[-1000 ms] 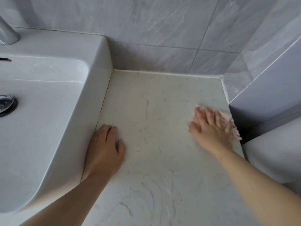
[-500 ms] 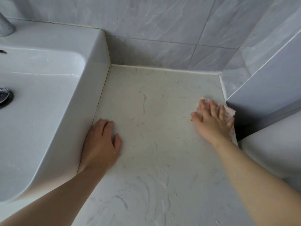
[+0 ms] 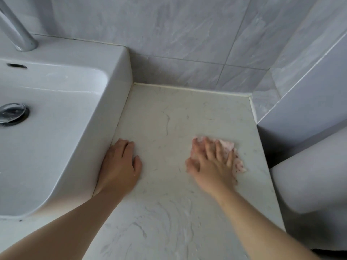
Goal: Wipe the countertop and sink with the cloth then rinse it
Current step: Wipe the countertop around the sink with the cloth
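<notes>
A pale marbled countertop (image 3: 169, 117) runs between a white sink (image 3: 62, 139) on the left and a tiled wall corner. My right hand (image 3: 210, 162) lies flat with spread fingers on a pink cloth (image 3: 237, 160), pressing it onto the counter near the right edge; most of the cloth is hidden under the hand. My left hand (image 3: 120, 166) rests palm down on the counter, its fingers against the sink's outer wall. The sink's chrome drain plug (image 3: 12, 113) and the base of a chrome tap (image 3: 17, 32) show at the left.
Grey tiled walls (image 3: 187, 44) close off the back and right of the counter. A white rounded fixture (image 3: 309, 177) stands lower, beyond the counter's right edge. Swirled wet streaks (image 3: 169, 222) mark the near part of the counter.
My right hand has slid the cloth leftward, away from the right wall corner and toward the middle of the counter. My left hand stays by the sink.
</notes>
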Demonstrator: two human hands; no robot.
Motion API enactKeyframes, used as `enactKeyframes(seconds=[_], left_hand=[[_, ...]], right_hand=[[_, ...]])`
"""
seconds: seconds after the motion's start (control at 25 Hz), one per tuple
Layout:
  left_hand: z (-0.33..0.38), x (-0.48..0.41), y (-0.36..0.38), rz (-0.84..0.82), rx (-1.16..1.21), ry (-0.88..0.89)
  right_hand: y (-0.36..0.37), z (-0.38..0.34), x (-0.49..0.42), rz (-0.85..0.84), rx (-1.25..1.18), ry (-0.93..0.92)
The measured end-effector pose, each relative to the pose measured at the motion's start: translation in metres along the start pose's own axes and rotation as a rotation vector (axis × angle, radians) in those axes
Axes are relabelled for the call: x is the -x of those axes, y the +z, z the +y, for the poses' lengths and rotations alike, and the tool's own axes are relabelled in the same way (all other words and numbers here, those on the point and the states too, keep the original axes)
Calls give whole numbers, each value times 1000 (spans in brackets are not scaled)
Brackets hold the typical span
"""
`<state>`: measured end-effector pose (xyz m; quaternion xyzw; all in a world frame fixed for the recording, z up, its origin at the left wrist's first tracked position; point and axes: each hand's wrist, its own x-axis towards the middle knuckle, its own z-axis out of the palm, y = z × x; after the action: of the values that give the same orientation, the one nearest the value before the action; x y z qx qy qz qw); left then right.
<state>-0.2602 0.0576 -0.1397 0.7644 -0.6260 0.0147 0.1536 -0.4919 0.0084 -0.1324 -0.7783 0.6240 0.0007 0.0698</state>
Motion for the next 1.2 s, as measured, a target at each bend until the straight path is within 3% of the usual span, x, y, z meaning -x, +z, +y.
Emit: enactKeyframes(seconds=[0.08, 0.16, 0.24, 0.32, 0.36, 0.44, 0.52, 0.56, 0.72, 1.0, 1.2], left_hand=[[-1, 2, -2, -27, -25, 16], [-2, 21, -5, -85, -33, 41], [-6, 51, -12, -94, -2, 98], [-16, 77, -19, -103, 29, 138], [-20, 85, -22, -114, 35, 151], [-25, 91, -25, -142, 29, 174], [-25, 91, -26, -163, 39, 175], [-23, 91, -26, -163, 53, 165], [-22, 94, -26, -88, 116, 140], [-23, 96, -22, 40, 159, 144], [-23, 95, -21, 54, 155, 154]], right_hand=[[7, -3, 52, -40, -5, -243], [8, 20, 57, -22, 72, -311], [-6, 41, 23, -10, 72, -128], [-10, 36, 5, -108, -12, 123], [-7, 24, 11, -105, -40, 158], [5, 3, 43, -14, -8, -34], [10, 2, 74, -52, 52, -243], [6, 9, 68, -56, 87, -261], [-11, -9, -4, -101, 13, 92], [8, -161, -36, -170, -52, -338], [5, -156, -43, -162, -16, -473]])
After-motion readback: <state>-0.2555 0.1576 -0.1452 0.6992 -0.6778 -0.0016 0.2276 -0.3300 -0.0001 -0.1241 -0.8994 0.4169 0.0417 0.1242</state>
